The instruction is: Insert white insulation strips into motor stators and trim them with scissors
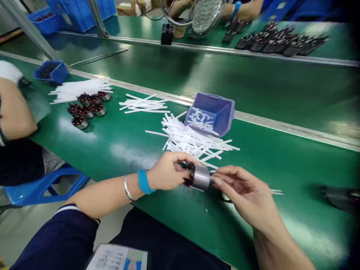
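Observation:
A motor stator (pixel 201 177), a silvery metal ring with dark windings and wire ends, is held on its side just above the green table. My left hand (pixel 168 171) grips its wound left end, fingers wrapped round it. At the stator's right end, my right hand (pixel 244 192) has thumb and fingertips pinched together; what lies between them is too small to make out. Below the right hand shows a dark loop (pixel 225 198), and pale thin tips (pixel 276 192) stick out beyond it. White strips (pixel 188 138) lie in a loose heap just behind the stator.
A purple bin (pixel 227 116) with short white pieces lies tipped behind the heap. More strips (pixel 143 104) and several stators (pixel 80 122) lie to the left. A co-worker's arm (pixel 15 108) is at far left. A dark object (pixel 340 197) lies at right. Metal rails cross the table.

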A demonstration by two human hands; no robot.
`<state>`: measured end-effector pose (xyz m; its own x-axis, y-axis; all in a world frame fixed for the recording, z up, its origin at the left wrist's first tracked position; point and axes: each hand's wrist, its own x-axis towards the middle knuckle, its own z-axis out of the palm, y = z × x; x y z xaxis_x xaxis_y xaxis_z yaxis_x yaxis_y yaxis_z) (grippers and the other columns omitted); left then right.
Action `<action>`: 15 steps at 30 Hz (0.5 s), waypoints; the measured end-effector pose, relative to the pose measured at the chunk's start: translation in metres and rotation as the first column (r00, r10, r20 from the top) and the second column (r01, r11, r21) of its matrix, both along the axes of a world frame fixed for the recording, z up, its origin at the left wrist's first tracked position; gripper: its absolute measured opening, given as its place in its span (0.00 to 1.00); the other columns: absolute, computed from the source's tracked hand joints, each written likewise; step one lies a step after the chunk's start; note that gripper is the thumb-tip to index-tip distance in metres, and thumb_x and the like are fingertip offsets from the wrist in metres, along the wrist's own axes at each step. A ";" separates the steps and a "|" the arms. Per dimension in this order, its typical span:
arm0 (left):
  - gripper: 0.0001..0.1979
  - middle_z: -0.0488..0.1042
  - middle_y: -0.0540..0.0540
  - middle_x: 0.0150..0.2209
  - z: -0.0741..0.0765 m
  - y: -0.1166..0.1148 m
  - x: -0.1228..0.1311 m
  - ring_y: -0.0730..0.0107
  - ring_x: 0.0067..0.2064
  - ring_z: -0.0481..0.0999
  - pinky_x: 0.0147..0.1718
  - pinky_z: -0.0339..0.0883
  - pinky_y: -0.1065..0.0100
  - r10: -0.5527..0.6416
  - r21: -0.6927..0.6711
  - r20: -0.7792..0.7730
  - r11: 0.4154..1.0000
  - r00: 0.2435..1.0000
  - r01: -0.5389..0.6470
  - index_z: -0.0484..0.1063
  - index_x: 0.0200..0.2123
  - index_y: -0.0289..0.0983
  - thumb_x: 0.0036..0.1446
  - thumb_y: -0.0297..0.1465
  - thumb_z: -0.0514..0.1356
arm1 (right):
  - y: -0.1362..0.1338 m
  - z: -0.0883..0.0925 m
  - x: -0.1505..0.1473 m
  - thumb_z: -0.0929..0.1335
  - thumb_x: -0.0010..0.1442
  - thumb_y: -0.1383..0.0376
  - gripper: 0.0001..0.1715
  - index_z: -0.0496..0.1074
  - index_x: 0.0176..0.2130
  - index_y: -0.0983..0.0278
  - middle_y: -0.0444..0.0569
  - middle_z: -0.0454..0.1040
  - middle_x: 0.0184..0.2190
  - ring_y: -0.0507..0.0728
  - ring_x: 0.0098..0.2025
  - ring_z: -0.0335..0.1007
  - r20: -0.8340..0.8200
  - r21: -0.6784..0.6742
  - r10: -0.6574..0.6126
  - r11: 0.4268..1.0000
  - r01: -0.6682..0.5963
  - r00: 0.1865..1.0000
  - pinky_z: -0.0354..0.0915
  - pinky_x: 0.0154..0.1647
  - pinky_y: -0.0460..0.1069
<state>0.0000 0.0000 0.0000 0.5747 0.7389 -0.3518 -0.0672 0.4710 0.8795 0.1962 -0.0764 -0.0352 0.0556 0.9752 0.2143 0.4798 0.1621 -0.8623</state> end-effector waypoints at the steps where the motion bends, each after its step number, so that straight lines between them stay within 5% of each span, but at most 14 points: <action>1: 0.15 0.79 0.43 0.33 0.001 0.007 -0.005 0.73 0.24 0.75 0.24 0.72 0.70 0.007 -0.011 0.012 1.000 1.000 -0.007 0.77 0.35 0.29 0.39 0.18 0.61 | 0.001 0.001 0.003 0.68 0.61 0.64 0.04 0.70 0.39 0.60 0.47 0.73 0.33 0.54 0.29 0.73 0.110 0.043 0.007 0.999 -0.012 0.994 0.69 0.27 0.47; 8: 0.26 0.80 0.46 0.31 0.007 0.034 -0.024 0.67 0.31 0.80 0.30 0.73 0.70 -0.095 -0.047 0.043 0.994 0.995 0.097 0.77 0.42 0.31 0.36 0.13 0.59 | 0.009 -0.015 -0.004 0.66 0.57 0.68 0.06 0.74 0.32 0.63 0.53 0.73 0.35 0.60 0.35 0.71 0.614 0.073 -0.012 0.996 -0.042 0.789 0.68 0.32 0.54; 11: 0.32 0.80 0.48 0.30 0.004 0.028 -0.020 0.71 0.30 0.79 0.30 0.72 0.73 -0.208 -0.053 0.068 0.976 0.976 0.212 0.75 0.48 0.33 0.36 0.11 0.58 | 0.012 -0.017 -0.009 0.68 0.50 0.70 0.06 0.70 0.24 0.62 0.52 0.72 0.32 0.61 0.35 0.69 0.594 0.150 -0.084 0.989 -0.008 0.800 0.65 0.32 0.54; 15: 0.21 0.80 0.44 0.33 -0.005 0.019 -0.013 0.67 0.28 0.80 0.24 0.73 0.72 -0.265 -0.114 0.055 0.956 0.963 0.270 0.75 0.40 0.31 0.38 0.16 0.63 | 0.006 0.003 -0.003 0.69 0.52 0.69 0.06 0.69 0.26 0.61 0.50 0.74 0.34 0.60 0.36 0.72 0.272 0.284 -0.151 0.956 0.070 0.950 0.65 0.34 0.54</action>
<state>-0.0134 0.0190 -0.0049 0.7605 0.5107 -0.4011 0.0423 0.5775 0.8153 0.1928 -0.0699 -0.0318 0.0564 0.8705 0.4890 0.7289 0.2988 -0.6160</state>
